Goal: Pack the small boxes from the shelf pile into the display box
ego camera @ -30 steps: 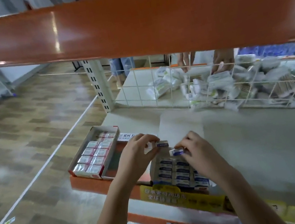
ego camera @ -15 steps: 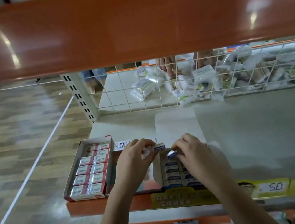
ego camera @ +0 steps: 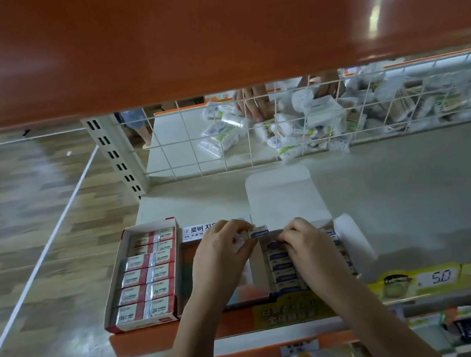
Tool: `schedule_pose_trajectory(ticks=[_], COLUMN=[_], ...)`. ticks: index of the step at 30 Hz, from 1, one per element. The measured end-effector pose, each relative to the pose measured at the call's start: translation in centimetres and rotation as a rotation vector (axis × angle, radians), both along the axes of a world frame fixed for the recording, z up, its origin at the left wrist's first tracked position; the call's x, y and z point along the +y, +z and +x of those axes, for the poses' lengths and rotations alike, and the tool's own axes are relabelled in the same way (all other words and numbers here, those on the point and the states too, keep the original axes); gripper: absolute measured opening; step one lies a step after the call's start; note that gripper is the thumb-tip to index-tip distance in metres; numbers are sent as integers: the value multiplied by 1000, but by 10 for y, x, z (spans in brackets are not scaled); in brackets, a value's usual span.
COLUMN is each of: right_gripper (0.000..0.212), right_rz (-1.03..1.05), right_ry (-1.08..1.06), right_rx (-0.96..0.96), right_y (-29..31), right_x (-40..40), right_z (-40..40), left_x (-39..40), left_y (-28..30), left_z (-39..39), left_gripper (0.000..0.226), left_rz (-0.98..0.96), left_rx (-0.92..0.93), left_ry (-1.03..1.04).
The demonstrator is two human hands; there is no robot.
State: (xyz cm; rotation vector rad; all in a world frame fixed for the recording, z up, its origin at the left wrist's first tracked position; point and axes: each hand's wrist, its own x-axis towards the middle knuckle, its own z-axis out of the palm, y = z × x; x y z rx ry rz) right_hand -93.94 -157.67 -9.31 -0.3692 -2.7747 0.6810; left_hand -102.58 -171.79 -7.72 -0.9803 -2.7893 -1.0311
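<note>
In the head view the left hand [ego camera: 220, 254] pinches a small box [ego camera: 259, 231] at the far left corner of the open display box [ego camera: 353, 239], which sits on the shelf [ego camera: 417, 194] already lined with rows of blue-labelled boxes, while the right hand [ego camera: 304, 241] curls over those rows, its grip pressing or pinching something I cannot make out. The step in hand looks like seating one more box; next it likely needs turning flat and sliding into the remaining gap, beside the full red box [ego camera: 142, 281].
</note>
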Motion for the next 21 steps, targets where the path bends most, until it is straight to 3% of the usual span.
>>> schedule_pose_trajectory(ticks=[11, 21], right_gripper=[27, 23], right_rz=[32, 74], right_ry=[40, -237], right_rx=[-69, 22], right_y=[7, 33], right_x=[7, 62], right_z=[2, 30], left_x=[3, 44], left_y=[1, 17], left_z=[-3, 14], left_gripper=[22, 17], left_rz=[-36, -133], left_rx=[28, 152], left_ry=[-46, -176])
